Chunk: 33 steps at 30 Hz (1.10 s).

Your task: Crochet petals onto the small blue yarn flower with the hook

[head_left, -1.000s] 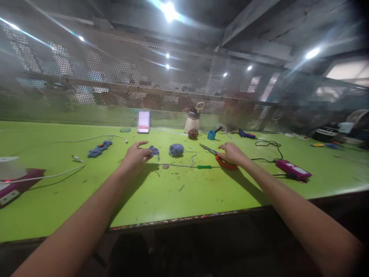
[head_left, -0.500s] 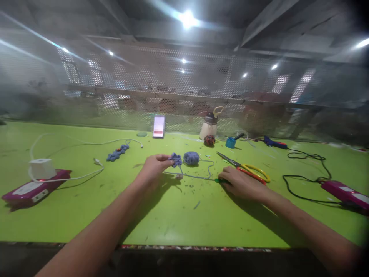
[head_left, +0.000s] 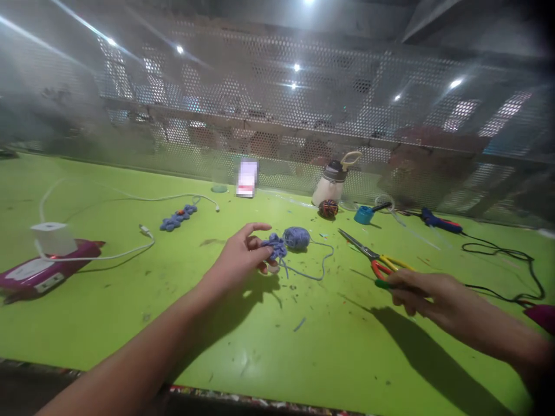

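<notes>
Between the thumb and fingers of my left hand (head_left: 247,251) is a small purple crocheted piece (head_left: 276,246) with petal-like lobes. A yarn strand trails from it in a loop to the purple yarn ball (head_left: 296,238) just behind. Off to the right, my right hand (head_left: 427,294) grips the green handle of a crochet hook (head_left: 382,283), its thin shaft pointing left above the table. The hook is apart from the crocheted piece. Scissors (head_left: 368,252) with red and yellow handles lie just beyond the right hand, which overlaps part of the yellow handle.
A finished-looking crocheted strip (head_left: 178,218) lies at left, near a white cable and a purple power strip (head_left: 56,271) with a charger. Along the back stand a phone (head_left: 247,179), a bottle (head_left: 330,184), a dark multicoloured ball (head_left: 328,209), blue tape (head_left: 363,215) and a blue-handled tool (head_left: 440,221).
My right hand has lifted the crochet hook and moved right, away from the crocheted piece. The left hand's fingers have shifted around the piece. The view has tilted and moved down.
</notes>
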Available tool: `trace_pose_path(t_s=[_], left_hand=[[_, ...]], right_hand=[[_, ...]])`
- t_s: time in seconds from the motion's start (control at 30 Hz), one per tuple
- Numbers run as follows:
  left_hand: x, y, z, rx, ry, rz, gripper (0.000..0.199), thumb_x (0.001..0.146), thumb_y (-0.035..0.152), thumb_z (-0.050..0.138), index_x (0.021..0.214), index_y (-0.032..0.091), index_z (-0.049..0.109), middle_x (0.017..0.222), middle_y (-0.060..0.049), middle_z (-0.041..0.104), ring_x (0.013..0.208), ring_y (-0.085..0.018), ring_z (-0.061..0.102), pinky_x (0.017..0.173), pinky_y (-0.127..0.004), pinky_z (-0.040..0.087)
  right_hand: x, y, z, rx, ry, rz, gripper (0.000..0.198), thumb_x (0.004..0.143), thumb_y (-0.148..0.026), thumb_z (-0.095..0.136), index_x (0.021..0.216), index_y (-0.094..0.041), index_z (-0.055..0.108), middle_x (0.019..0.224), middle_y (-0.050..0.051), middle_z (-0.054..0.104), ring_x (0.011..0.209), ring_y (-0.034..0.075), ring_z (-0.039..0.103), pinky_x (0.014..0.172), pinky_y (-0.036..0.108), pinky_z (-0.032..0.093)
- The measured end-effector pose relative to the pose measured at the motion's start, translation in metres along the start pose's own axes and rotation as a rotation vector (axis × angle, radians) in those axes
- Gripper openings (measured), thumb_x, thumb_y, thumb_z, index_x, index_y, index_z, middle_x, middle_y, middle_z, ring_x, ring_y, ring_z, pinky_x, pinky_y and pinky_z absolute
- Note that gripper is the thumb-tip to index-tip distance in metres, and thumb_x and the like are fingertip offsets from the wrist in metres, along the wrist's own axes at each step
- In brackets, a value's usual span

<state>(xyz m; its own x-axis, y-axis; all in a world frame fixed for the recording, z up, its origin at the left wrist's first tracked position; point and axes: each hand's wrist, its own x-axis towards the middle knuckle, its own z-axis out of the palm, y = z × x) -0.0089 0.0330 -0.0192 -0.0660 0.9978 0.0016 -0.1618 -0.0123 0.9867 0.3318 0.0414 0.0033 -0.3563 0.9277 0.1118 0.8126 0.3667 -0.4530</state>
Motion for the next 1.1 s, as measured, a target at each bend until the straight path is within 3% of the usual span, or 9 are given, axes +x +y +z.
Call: trace_pose_path(t_s=[0.1, 0.2, 0.37, 0.5, 0.67, 0.8, 0.9, 1.1], left_hand=[[-0.005, 0.002, 0.002, 0.112, -0.059, 0.052, 0.047, 0.072, 0.013, 0.068, 0.117, 0.021, 0.060, 0.062, 0.000, 0.062, 0.055, -0.019, 0.064, 0.046, -0.027, 0.044], [-0.009, 0.002, 0.005, 0.210, -0.146, 0.076, 0.047, 0.073, 0.019, 0.067, 0.120, 0.022, 0.062, 0.057, 0.000, 0.061, 0.044, -0.015, 0.053, 0.041, -0.026, 0.039], [-0.011, -0.001, 0.007, 0.235, -0.278, 0.018, 0.033, 0.073, 0.028, 0.068, 0.105, 0.022, 0.066, 0.052, 0.000, 0.058, 0.041, -0.016, 0.051, 0.039, -0.026, 0.036], [-0.013, 0.000, 0.009, 0.257, -0.299, 0.033, 0.030, 0.074, 0.032, 0.068, 0.102, 0.022, 0.064, 0.057, -0.001, 0.060, 0.043, -0.015, 0.051, 0.041, -0.025, 0.039], [-0.019, 0.005, 0.012, 0.289, -0.406, 0.066, 0.034, 0.077, 0.034, 0.065, 0.109, 0.023, 0.061, 0.059, 0.000, 0.058, 0.048, -0.016, 0.053, 0.041, -0.025, 0.042], [-0.020, 0.010, 0.010, 0.295, -0.449, 0.059, 0.025, 0.081, 0.033, 0.063, 0.103, 0.022, 0.061, 0.064, 0.000, 0.060, 0.049, -0.013, 0.052, 0.043, -0.023, 0.041], [-0.020, 0.015, 0.009, 0.340, -0.468, 0.041, 0.018, 0.082, 0.028, 0.061, 0.096, 0.017, 0.064, 0.067, 0.000, 0.061, 0.051, -0.011, 0.050, 0.049, -0.024, 0.043], [-0.021, 0.020, 0.010, 0.442, -0.528, -0.034, 0.019, 0.078, 0.022, 0.066, 0.093, 0.013, 0.068, 0.071, -0.001, 0.064, 0.058, -0.011, 0.054, 0.058, -0.025, 0.041]], right_hand=[[-0.002, -0.032, -0.007, 0.208, -0.066, -0.117, 0.028, 0.083, -0.049, 0.061, 0.095, -0.026, 0.071, 0.072, 0.009, 0.068, 0.059, 0.022, 0.060, 0.057, 0.035, 0.046], [0.012, -0.070, 0.009, 0.253, -0.044, -0.251, 0.017, 0.086, -0.036, 0.061, 0.097, -0.026, 0.070, 0.075, 0.005, 0.067, 0.062, 0.020, 0.059, 0.061, 0.033, 0.045], [0.037, -0.106, 0.049, 0.411, 0.076, -0.189, 0.009, 0.085, -0.027, 0.061, 0.081, -0.020, 0.065, 0.069, 0.001, 0.058, 0.061, 0.014, 0.049, 0.059, 0.027, 0.038], [0.039, -0.117, 0.065, 0.508, -0.019, -0.109, 0.012, 0.080, -0.030, 0.068, 0.082, -0.019, 0.069, 0.054, -0.005, 0.045, 0.051, 0.010, 0.036, 0.051, 0.024, 0.029], [0.039, -0.120, 0.070, 0.578, -0.022, -0.052, 0.011, 0.076, -0.026, 0.069, 0.071, -0.017, 0.066, 0.056, -0.004, 0.048, 0.054, 0.010, 0.039, 0.053, 0.024, 0.031], [0.040, -0.119, 0.070, 0.607, -0.077, -0.066, 0.011, 0.076, -0.024, 0.065, 0.069, -0.015, 0.065, 0.062, -0.002, 0.052, 0.060, 0.011, 0.044, 0.058, 0.025, 0.034], [0.038, -0.117, 0.064, 0.641, -0.128, -0.060, 0.011, 0.076, -0.025, 0.064, 0.072, -0.015, 0.062, 0.061, -0.003, 0.047, 0.058, 0.010, 0.040, 0.056, 0.025, 0.031], [0.043, -0.117, 0.033, 0.697, -0.399, -0.204, 0.012, 0.073, -0.021, 0.065, 0.067, -0.016, 0.057, 0.065, -0.003, 0.048, 0.062, 0.010, 0.041, 0.058, 0.025, 0.032]])
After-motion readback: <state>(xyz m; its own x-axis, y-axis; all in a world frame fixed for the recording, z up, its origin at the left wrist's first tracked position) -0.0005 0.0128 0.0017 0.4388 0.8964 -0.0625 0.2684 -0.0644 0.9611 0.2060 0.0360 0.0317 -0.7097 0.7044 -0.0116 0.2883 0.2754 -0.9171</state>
